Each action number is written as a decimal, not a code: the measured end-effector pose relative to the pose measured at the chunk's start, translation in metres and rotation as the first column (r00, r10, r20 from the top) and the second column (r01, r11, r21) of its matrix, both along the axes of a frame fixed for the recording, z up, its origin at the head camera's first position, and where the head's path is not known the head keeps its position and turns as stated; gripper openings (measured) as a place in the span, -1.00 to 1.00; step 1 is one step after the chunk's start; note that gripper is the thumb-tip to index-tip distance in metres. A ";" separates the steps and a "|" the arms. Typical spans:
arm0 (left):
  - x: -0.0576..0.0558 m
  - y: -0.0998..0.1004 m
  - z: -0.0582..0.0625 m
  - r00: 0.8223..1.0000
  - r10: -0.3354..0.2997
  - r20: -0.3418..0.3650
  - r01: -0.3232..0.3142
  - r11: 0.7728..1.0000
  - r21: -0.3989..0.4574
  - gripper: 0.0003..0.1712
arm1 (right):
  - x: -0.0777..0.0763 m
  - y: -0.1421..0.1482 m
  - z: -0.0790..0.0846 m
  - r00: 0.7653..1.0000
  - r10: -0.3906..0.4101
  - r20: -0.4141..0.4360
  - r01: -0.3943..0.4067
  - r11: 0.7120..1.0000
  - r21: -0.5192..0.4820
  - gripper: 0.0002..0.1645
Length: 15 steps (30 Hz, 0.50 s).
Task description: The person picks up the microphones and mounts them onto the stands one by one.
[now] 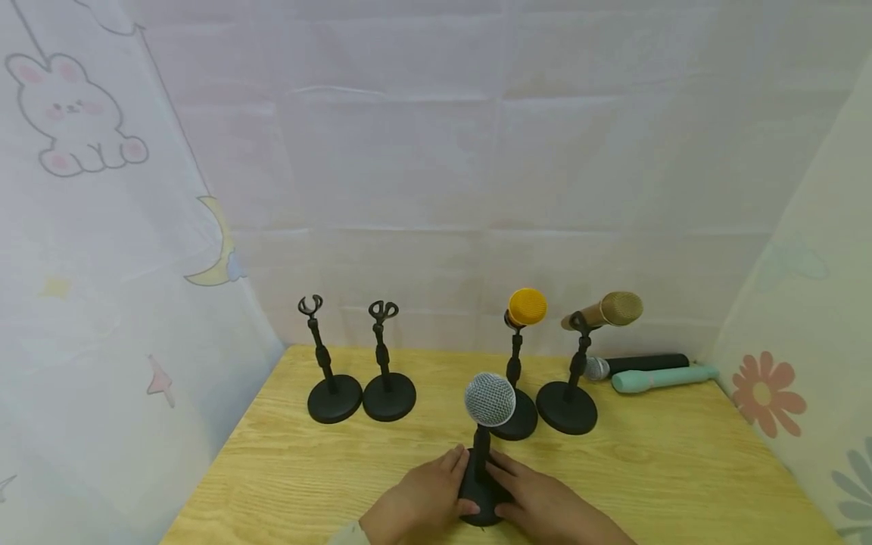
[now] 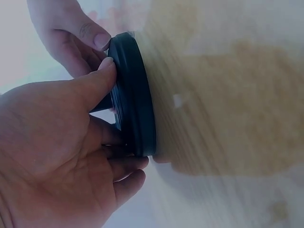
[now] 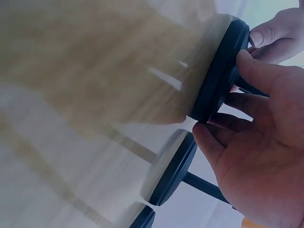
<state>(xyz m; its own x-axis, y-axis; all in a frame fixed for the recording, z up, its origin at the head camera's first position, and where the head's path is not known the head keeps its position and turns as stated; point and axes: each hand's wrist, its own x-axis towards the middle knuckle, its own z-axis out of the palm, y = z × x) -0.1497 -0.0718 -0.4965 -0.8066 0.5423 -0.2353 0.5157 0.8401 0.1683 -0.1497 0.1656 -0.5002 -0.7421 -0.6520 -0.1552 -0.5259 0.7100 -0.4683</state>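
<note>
At the table's front, a black desk microphone stand (image 1: pixel 481 516) carries a microphone with a silver mesh head (image 1: pixel 490 399). My left hand (image 1: pixel 425 488) grips the left side of its round base, thumb on the near top and fingers along the rim. From the right, my right hand (image 1: pixel 548 503) holds the same base in a matching way. The left wrist view has the base (image 2: pixel 135 99) edge-on with the left thumb on its top. Fingertips of the right hand (image 3: pixel 266 128) sit at the rim of the base (image 3: pixel 222 71) in the right wrist view.
Behind stand a stand with a yellow microphone (image 1: pixel 527 307) and one with a gold microphone (image 1: pixel 621 309). Two bare stands (image 1: pixel 334 400) (image 1: pixel 389 398) are at back left. A black microphone (image 1: pixel 647 364) and a mint-green microphone (image 1: pixel 664 378) lie at back right. Cloth walls (image 1: pixel 409 166) enclose the table.
</note>
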 end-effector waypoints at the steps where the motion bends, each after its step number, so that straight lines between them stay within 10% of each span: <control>1: -0.001 -0.001 0.001 1.000 0.004 0.002 -0.004 1.000 -0.001 -0.03 | -0.001 -0.001 0.000 1.000 0.005 -0.009 -0.005 1.000 0.005 -0.21; 15: -0.017 -0.010 0.010 0.998 0.049 0.046 -0.049 0.999 -0.003 -0.04 | -0.021 -0.018 0.001 0.992 0.075 -0.104 -0.070 0.996 0.051 -0.24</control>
<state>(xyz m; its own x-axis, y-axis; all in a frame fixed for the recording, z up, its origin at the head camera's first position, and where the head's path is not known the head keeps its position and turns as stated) -0.1669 -0.0815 -0.4866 -0.8204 0.5019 -0.2740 0.4655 0.8645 0.1897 -0.1708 0.1474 -0.4992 -0.7067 -0.6988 -0.1103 -0.6217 0.6879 -0.3747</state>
